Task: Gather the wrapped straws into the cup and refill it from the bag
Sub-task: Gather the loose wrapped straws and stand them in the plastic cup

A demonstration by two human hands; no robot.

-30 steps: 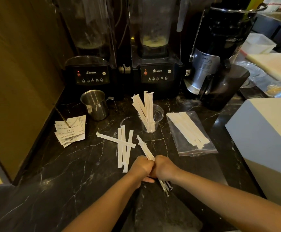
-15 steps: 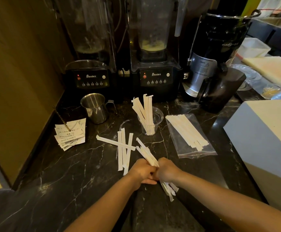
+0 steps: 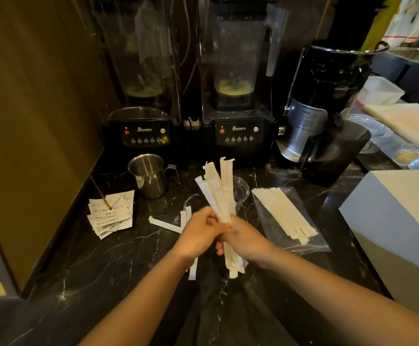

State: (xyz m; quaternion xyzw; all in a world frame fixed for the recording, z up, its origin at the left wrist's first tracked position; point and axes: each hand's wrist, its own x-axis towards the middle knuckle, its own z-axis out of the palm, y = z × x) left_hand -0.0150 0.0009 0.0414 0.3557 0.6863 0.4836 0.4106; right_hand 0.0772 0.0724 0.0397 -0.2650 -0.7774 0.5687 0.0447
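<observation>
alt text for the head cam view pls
Both hands, left hand and right hand, grip a bundle of wrapped straws upright before a clear cup on a black marble counter; more straws lie in a bag.

Bare marble counter point(image 3: 83, 265) lies open at eight o'clock. Blenders point(image 3: 238, 131) wall off twelve; a box point(image 3: 398, 221), perhaps cardboard, blocks three.
</observation>
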